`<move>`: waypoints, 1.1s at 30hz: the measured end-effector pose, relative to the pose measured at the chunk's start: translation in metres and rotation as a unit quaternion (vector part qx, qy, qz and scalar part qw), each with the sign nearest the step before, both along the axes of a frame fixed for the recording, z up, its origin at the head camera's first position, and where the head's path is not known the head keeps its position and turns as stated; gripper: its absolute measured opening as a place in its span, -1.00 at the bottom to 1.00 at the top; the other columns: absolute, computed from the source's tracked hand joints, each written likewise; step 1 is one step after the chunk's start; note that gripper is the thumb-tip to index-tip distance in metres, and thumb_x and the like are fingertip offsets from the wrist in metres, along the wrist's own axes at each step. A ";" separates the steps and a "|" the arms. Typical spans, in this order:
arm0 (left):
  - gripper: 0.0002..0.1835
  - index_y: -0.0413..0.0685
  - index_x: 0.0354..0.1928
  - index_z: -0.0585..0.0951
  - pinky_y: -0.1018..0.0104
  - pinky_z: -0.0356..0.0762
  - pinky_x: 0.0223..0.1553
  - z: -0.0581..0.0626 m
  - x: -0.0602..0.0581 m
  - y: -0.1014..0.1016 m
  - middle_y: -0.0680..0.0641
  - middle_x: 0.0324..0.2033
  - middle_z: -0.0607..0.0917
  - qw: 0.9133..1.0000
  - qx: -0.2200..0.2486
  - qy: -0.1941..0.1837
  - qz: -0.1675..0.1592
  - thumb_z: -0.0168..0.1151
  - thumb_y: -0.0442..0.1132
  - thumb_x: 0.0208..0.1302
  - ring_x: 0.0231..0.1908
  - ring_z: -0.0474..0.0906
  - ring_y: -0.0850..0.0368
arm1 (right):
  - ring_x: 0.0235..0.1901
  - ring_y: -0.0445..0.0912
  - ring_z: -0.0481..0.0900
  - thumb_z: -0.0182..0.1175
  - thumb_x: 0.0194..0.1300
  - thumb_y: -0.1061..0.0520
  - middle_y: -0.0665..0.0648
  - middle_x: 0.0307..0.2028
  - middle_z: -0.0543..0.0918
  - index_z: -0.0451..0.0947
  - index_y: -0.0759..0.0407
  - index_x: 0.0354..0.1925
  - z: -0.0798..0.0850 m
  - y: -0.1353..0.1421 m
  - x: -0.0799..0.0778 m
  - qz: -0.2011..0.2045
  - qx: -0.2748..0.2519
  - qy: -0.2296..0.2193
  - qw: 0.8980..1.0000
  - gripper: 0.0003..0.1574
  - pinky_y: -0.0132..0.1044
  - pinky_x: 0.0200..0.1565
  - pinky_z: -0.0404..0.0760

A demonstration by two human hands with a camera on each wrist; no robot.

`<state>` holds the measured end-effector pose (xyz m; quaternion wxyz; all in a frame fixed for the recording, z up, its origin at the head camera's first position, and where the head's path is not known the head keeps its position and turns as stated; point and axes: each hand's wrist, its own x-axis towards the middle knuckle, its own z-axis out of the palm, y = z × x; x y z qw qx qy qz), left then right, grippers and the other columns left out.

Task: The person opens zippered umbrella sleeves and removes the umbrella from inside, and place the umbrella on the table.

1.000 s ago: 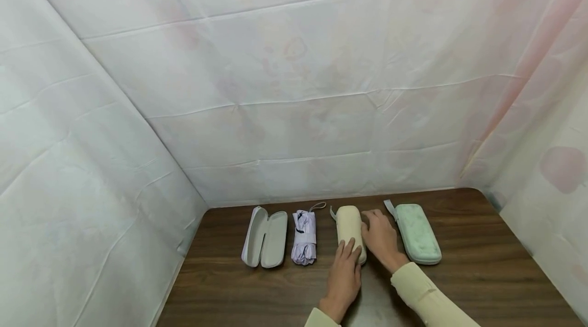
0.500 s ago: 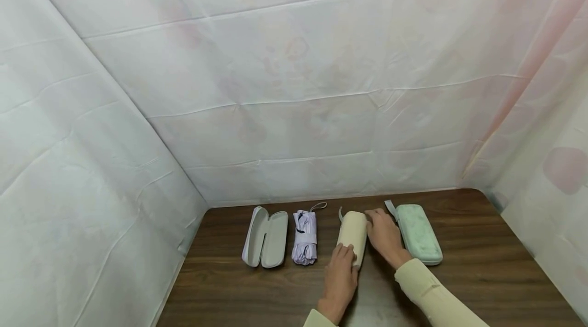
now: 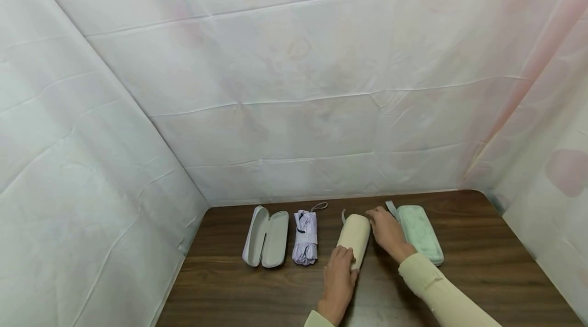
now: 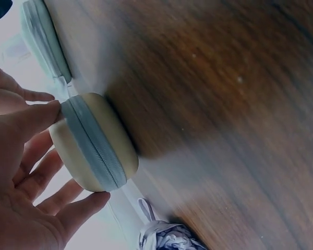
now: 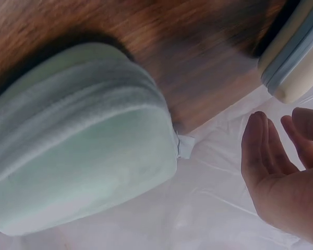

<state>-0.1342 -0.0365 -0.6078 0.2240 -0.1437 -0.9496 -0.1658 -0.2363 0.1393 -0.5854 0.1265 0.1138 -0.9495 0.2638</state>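
Observation:
A closed cream zip case (image 3: 354, 232) lies on the table, its far end angled to the right. My left hand (image 3: 337, 278) grips its near end. In the left wrist view, thumb and fingertips span the cream case (image 4: 88, 140) across its grey zipper band. Just right of the case's far end is my right hand (image 3: 386, 230), holding nothing. The right wrist view shows the right hand (image 5: 287, 177) with loosely bent fingers, a small gap away from the cream case (image 5: 295, 57). Close by on the right lies a mint-green zip case (image 3: 419, 230) with a strap.
Left of the cream case lies a folded lavender umbrella (image 3: 305, 237) with a wrist loop. Farther left, a glasses case (image 3: 275, 240) stands open, grey inside. A pale cloth wall (image 3: 294, 174) rises behind the dark wooden table (image 3: 239, 296).
The cream case has turned, its far end swinging right and drawing nearer to me, with my left hand on it. My right hand has come off its side and shifted slightly right.

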 end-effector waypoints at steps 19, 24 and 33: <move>-0.61 0.15 -0.13 0.86 0.29 0.60 -0.44 0.003 0.004 -0.007 0.18 -0.17 0.67 0.999 -0.033 -0.017 -0.016 0.73 -0.19 -0.10 -0.04 0.62 0.21 | -0.12 0.20 0.72 0.26 0.41 0.41 0.31 -0.10 0.71 0.72 0.40 0.04 0.005 0.008 -0.013 0.067 0.024 -0.054 0.996 -0.73 -0.01 -0.17 0.74; -0.63 0.14 -0.16 0.85 0.32 0.57 -0.45 0.000 0.003 -0.011 0.17 -0.19 0.67 0.999 -0.023 -0.007 -0.029 0.69 -0.26 -0.10 -0.07 0.61 0.20 | -0.12 0.17 0.72 0.25 0.42 0.42 0.25 -0.15 0.71 0.73 0.39 0.03 0.005 0.012 -0.018 0.107 0.036 -0.054 0.992 -0.74 -0.03 -0.13 0.75; -0.55 0.07 -0.18 0.87 0.36 0.66 -0.12 -0.003 0.004 -0.019 0.12 -0.20 0.70 0.997 -0.008 0.031 -0.076 0.68 -0.39 -0.26 -0.10 0.63 0.17 | -0.14 0.11 0.70 0.26 0.43 0.37 0.16 -0.15 0.72 0.78 0.24 -0.04 -0.003 0.028 -0.024 0.188 0.057 -0.045 0.979 -0.77 -0.02 -0.11 0.72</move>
